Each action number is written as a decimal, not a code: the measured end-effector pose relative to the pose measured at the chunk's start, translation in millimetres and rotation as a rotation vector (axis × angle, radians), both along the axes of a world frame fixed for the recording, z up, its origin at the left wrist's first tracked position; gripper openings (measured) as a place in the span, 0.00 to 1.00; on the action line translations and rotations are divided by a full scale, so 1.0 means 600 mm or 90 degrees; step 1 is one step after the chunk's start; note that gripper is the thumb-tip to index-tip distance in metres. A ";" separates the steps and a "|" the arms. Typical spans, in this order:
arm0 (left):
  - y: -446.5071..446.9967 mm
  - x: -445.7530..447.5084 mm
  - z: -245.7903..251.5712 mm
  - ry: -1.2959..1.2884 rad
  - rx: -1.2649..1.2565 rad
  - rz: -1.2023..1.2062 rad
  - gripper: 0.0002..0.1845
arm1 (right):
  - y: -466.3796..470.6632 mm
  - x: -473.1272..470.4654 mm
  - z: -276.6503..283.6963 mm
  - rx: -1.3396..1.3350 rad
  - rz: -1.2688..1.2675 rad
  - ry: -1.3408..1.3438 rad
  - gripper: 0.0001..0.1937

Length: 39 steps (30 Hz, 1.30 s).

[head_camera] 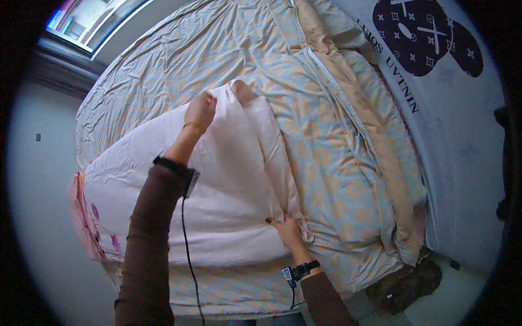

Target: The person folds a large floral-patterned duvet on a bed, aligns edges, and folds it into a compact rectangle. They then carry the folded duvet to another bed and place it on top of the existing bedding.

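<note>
A pale pink cloth, possibly a quilt cover, lies partly folded over itself on a bed with a blue and yellow floral quilt. My left hand has its fingers curled at the cloth's far edge, beside a raised, bunched corner. Pinched between thumb and fingers of my right hand is the near right corner of the folded cloth. A darker pink end with purple flower prints hangs at the bed's left edge.
A rolled tan border runs along the quilt's right side. Beyond it is white printed fabric with lettering. A window and grey curtain stand upper left. A black cable trails from my left wrist device.
</note>
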<state>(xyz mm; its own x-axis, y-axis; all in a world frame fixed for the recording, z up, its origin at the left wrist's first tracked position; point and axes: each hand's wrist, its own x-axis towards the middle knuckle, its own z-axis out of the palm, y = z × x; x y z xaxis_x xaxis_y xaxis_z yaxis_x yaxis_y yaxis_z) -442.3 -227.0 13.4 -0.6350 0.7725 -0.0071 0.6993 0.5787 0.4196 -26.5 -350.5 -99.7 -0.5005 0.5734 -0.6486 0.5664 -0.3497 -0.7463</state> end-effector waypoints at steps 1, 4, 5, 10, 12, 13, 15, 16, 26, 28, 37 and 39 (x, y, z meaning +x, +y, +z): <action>0.044 -0.001 -0.012 -0.017 -0.003 0.055 0.19 | 0.006 0.002 -0.004 -0.048 -0.018 0.034 0.27; 0.123 0.027 -0.045 0.005 -0.230 0.040 0.30 | 0.024 0.003 -0.001 -0.012 0.001 0.000 0.28; 0.135 0.033 -0.048 0.042 -0.314 0.029 0.33 | 0.028 0.001 0.001 -0.027 0.001 0.011 0.28; 0.106 0.004 -0.030 -0.004 -0.493 0.014 0.27 | 0.029 -0.002 -0.006 -0.021 -0.029 0.016 0.26; 0.102 -0.014 -0.038 0.062 -0.481 0.015 0.23 | 0.027 -0.002 -0.011 -0.049 -0.043 0.103 0.25; 0.103 -0.017 -0.048 0.120 -0.453 0.009 0.22 | 0.027 -0.001 -0.013 -0.064 -0.047 0.145 0.25; 0.112 -0.013 -0.067 0.174 -0.456 -0.005 0.19 | 0.028 -0.001 -0.014 -0.091 -0.038 0.110 0.25; 0.119 -0.006 -0.073 0.169 -0.487 -0.013 0.19 | 0.029 -0.003 -0.013 -0.101 -0.036 0.093 0.24; 0.187 -0.070 -0.016 -0.327 -0.055 0.154 0.16 | 0.034 -0.004 -0.017 -0.240 0.032 -0.050 0.28; 0.199 -0.041 -0.149 -0.253 0.021 0.091 0.15 | 0.037 -0.017 -0.015 -0.127 -0.022 0.010 0.29; 0.013 -0.025 -0.087 -0.195 0.078 -0.328 0.36 | 0.046 -0.041 0.006 -0.183 -0.009 -0.032 0.27; -0.084 0.034 -0.048 0.304 -0.081 -0.141 0.34 | 0.038 -0.031 -0.005 -0.083 -0.132 0.129 0.26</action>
